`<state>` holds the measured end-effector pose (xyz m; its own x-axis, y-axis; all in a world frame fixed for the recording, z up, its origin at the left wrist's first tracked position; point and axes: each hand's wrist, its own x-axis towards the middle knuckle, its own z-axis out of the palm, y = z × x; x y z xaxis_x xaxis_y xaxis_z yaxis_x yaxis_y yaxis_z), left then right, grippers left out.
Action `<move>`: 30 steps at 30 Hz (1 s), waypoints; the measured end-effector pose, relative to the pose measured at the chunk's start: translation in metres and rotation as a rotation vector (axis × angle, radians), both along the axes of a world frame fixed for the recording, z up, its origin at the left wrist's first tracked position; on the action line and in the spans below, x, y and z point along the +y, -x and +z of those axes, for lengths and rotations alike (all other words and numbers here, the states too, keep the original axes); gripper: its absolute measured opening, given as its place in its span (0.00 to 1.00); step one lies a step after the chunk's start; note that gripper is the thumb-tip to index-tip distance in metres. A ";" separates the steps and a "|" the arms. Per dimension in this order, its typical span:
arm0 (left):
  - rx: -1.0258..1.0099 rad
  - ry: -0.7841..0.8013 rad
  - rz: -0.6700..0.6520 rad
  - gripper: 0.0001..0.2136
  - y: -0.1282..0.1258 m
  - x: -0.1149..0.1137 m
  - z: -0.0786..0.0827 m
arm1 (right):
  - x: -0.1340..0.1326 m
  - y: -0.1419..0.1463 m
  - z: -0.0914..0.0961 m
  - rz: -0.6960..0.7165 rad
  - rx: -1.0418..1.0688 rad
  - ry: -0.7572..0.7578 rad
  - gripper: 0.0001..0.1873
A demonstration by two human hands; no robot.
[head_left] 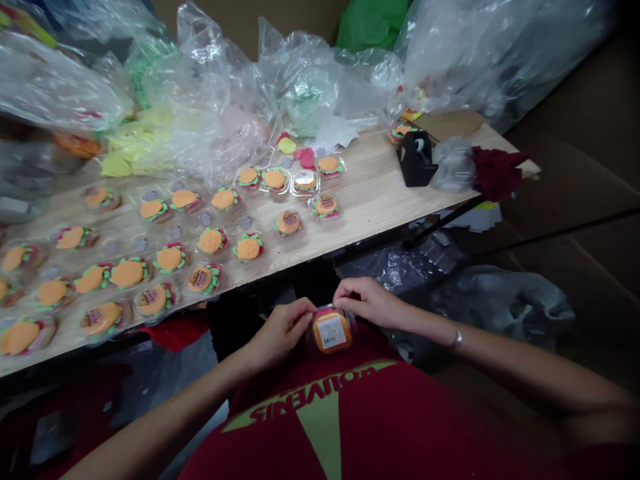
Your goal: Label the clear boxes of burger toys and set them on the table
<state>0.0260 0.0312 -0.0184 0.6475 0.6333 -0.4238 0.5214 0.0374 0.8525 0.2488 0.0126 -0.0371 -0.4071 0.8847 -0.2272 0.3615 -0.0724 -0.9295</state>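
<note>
Close to my body is a clear plastic pack with an orange toy burger inside and a white barcode label on its face. My left hand pinches the pack's upper left edge between thumb and fingers. At the upper right corner, my right hand is closed on the edge too, its fingertips bent against the plastic. Whether a small piece lies under the fingertips, I cannot tell. On the table ahead are several similar burger packs, such as one burger pack near the front edge.
A black tape dispenser stands on the table's right side, beside clear plastic containers and a dark red cloth. Large clear bags line the back, with yellow pieces in one. More plastic bags lie below the table at right.
</note>
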 end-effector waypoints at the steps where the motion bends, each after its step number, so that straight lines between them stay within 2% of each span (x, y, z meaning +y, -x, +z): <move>1: -0.009 -0.010 0.027 0.12 0.000 -0.003 0.000 | -0.005 0.001 -0.002 -0.043 0.005 -0.006 0.06; 6: -0.043 -0.070 0.129 0.12 0.000 -0.015 -0.004 | -0.021 0.006 -0.002 -0.136 -0.027 -0.167 0.08; 10: -0.024 -0.127 0.131 0.12 0.000 -0.018 -0.001 | -0.017 0.003 0.005 -0.122 -0.022 -0.192 0.07; 13: 0.012 -0.200 0.034 0.12 0.000 -0.003 0.009 | -0.002 0.000 0.013 -0.008 -0.011 -0.183 0.07; 16: 0.054 -0.274 -0.150 0.12 0.001 0.027 0.023 | 0.016 0.007 0.017 0.122 -0.014 -0.213 0.07; 18: 0.073 -0.279 -0.254 0.11 0.005 0.042 0.028 | 0.022 0.015 0.015 0.153 -0.024 -0.208 0.07; 20: 0.077 -0.224 -0.290 0.10 0.009 0.047 0.028 | 0.021 0.023 0.010 0.151 -0.020 -0.161 0.08; 23: 0.056 -0.128 -0.239 0.10 0.015 0.034 0.020 | 0.009 0.026 0.001 0.199 0.049 -0.023 0.07; 25: 0.053 -0.119 -0.183 0.11 0.015 0.022 0.013 | 0.000 0.025 -0.004 0.216 0.082 0.025 0.07; 27: 0.075 -0.136 -0.140 0.11 0.014 0.015 0.010 | -0.005 0.024 -0.008 0.182 0.050 0.009 0.07; 30: 0.088 -0.163 -0.132 0.11 0.011 0.022 0.011 | -0.002 0.025 -0.010 0.106 -0.001 -0.017 0.07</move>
<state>0.0153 0.0527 -0.0071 0.6943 0.6107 -0.3808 0.5851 -0.1708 0.7928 0.2235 0.0104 -0.0472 -0.4983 0.8404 -0.2132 0.3675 -0.0180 -0.9299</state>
